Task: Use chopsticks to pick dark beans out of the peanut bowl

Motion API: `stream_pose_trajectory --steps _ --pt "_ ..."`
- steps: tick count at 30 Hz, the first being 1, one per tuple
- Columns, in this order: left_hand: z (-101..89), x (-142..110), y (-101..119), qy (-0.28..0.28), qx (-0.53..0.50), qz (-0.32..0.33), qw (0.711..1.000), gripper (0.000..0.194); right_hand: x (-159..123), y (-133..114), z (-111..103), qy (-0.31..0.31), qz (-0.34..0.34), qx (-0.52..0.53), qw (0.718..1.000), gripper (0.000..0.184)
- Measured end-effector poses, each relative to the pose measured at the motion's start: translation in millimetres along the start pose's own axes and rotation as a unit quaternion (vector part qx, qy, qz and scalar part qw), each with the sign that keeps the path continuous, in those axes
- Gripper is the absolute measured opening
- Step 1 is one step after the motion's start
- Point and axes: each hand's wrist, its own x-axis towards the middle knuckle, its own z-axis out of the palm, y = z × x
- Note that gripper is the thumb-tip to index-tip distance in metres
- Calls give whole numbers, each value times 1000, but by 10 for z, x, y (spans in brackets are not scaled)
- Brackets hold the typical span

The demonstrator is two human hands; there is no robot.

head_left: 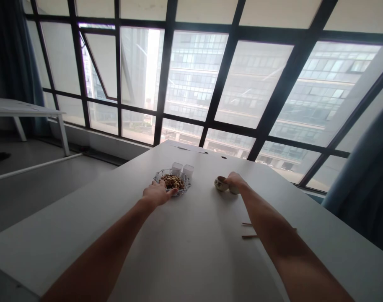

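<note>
A clear glass bowl [185,189] with a wavy rim holds a heap of peanuts [172,181]. My left hand [156,193] grips its near left side, with fingers at the rim and the thumb along the front. Farther right, two small ceramic cups stand side by side. The left cup [221,183] is cream with dark written characters; the right cup [234,189] is partly covered by my right hand [236,180]. That hand's fingers are closed at the cups' rims, and the fingertips are hidden.
Two small clear containers [187,171] stand just behind the bowl. Chopsticks [249,237] lie on the white table [185,251], partly under my right forearm. Paper [191,147] lies at the far edge. Another white table [24,108] stands left, and windows rise beyond.
</note>
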Motion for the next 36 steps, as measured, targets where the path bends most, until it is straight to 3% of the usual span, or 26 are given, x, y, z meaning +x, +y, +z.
stream_pose_trajectory --steps 5,9,14,18,21,23,24,26,29,31,33,36 --pt "-4 -37 23 1 5 6 1000 86 174 -810 208 -44 10 -7 999 42" --pt "-9 -40 37 -1 11 2 1000 88 171 -1258 278 -59 -10 5 998 40" --pt "-30 -66 53 -4 19 7 1000 88 57 -1573 251 -68 -41 29 996 39" --pt "-49 -101 65 0 25 8 1000 85 -189 -1583 55 -43 -111 60 991 46" --pt "-61 -117 72 0 24 10 1000 83 -517 -1307 -180 -14 -180 78 981 50" --pt "-61 -119 75 -1 24 9 1000 84 -783 -951 -356 -22 -216 78 973 44" --pt "-57 -117 75 -2 23 8 1000 84 -922 -728 -446 -44 -241 79 966 41" --pt "-42 -111 72 0 23 6 1000 84 -1197 -224 -625 -153 -305 88 936 43" --pt "-8 -93 64 7 31 4 999 89 -1591 540 -837 -272 -249 61 928 60" --pt "11 -74 57 10 34 3 999 92 -1832 960 -905 -293 -209 39 932 70" --pt "22 -52 50 6 35 3 999 92 -2045 1266 -913 -258 -200 33 945 66" --pt "22 -21 38 3 27 3 1000 93 -2287 1521 -867 -186 -172 20 967 43"
